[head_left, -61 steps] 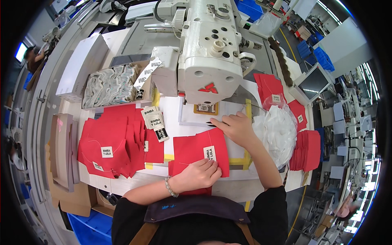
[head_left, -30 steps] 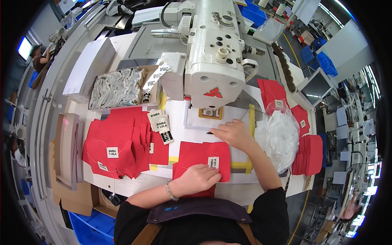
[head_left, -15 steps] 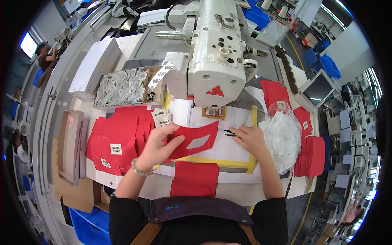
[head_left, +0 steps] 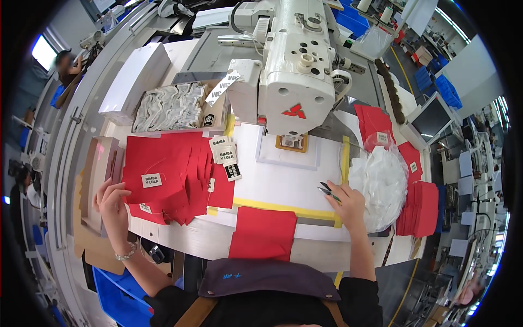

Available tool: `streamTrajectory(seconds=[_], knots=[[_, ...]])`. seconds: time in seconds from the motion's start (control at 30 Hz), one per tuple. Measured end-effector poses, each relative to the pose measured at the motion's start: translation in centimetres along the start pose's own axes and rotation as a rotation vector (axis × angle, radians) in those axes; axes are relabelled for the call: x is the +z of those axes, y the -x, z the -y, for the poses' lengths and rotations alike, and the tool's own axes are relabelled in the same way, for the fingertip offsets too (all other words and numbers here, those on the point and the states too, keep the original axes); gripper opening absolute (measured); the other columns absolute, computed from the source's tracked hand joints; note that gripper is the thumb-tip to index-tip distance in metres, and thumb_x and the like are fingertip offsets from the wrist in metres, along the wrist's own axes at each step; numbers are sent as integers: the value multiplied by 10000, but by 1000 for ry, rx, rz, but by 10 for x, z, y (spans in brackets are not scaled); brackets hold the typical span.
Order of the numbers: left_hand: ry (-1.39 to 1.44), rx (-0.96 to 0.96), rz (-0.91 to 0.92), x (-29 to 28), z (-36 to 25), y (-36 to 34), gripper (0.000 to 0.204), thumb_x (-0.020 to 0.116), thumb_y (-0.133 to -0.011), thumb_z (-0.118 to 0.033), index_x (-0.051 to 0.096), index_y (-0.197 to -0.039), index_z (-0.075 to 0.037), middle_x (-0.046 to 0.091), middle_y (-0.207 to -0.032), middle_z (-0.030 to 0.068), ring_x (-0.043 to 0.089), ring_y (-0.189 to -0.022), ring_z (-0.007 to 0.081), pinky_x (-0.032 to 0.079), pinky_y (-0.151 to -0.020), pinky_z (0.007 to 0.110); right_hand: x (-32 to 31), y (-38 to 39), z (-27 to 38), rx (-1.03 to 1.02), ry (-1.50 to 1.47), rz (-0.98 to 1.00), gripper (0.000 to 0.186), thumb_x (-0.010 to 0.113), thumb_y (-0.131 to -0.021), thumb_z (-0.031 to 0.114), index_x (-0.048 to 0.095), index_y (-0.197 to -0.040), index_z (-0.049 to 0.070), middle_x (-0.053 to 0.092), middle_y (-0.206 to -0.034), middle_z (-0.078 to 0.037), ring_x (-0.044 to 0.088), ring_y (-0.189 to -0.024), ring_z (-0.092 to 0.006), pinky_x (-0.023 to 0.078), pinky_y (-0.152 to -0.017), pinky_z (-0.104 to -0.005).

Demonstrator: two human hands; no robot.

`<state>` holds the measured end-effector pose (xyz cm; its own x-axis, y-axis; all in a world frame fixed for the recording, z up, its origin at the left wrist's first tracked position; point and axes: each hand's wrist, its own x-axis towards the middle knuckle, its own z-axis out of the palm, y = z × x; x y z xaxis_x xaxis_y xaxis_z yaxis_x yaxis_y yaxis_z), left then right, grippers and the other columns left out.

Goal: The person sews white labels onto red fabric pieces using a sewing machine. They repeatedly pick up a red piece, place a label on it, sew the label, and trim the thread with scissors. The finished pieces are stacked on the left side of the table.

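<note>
Head view shows the left hand (head_left: pixel 111 200) now out at the far left of the table (head_left: pixel 283 185), its fingers spread flat on the edge of the fanned stack of red fabric pieces with white sewn labels (head_left: pixel 169 177). Half a second earlier that hand held a labelled red piece up over the white work surface; the piece has since been laid on the stack, so one more finished piece looks to be set aside. The right hand (head_left: pixel 346 204) has stayed near the yellow tape strip (head_left: pixel 283 208), loosely closed around small dark thread snips (head_left: pixel 328 192) whose tips point toward the machine.

One plain red fabric piece without a label (head_left: pixel 262 233) lies at the near table edge, partly hanging over it, between the two hands. Behind stands the white industrial sewing machine (head_left: pixel 297 71), with a small orange-framed plate (head_left: pixel 291 143) beneath its head. Loose white labels (head_left: pixel 224 155) lie beside the stack, a crumpled clear plastic bag (head_left: pixel 384 185) just right of the right hand, and more red pieces (head_left: pixel 419 207) beyond it.
</note>
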<state>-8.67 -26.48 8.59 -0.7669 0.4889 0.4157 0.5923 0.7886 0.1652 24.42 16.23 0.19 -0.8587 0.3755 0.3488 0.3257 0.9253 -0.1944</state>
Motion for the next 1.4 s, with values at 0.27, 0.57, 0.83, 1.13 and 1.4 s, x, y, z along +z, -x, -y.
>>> streamTrajectory(seconds=[0.27,0.57,0.83,1.13,1.4], knots=[[-198,78,-105,25,-27,10,151,592,-842,6,658,-899,-118,683,-1071,0,558,-1206,223,255,-1094,432,23,27,37,143,-148,-58,473,756,-795,199,652,-1246,107,574,-1005,-78,583,-850,-235,450,-743,-368],[149,325,89,68,-118,25,230,722,-784,-63,681,-1006,-109,670,-1146,14,545,-1221,228,260,-1103,430,-8,83,36,310,115,-282,283,770,-764,163,712,-1042,152,613,-945,50,569,-930,-140,290,-830,-356],[657,823,378,80,-265,14,347,753,-751,-97,672,-1086,-133,654,-1142,20,571,-1146,212,327,-1042,429,-19,138,12,480,225,-350,187,761,-774,142,702,-948,172,617,-954,40,561,-918,-155,285,-849,-360],[823,1045,691,179,-422,42,394,738,-764,-148,626,-1139,-102,566,-1060,60,534,-1060,259,369,-944,388,9,161,30,584,150,-441,185,746,-798,154,695,-975,170,613,-1042,29,565,-971,-164,284,-879,-362],[844,1039,726,174,-430,51,409,786,-705,-182,625,-1071,-96,575,-1013,52,547,-1030,244,373,-915,386,7,163,30,631,73,-408,278,741,-808,191,699,-1083,174,599,-1094,18,560,-997,-164,271,-895,-379]])
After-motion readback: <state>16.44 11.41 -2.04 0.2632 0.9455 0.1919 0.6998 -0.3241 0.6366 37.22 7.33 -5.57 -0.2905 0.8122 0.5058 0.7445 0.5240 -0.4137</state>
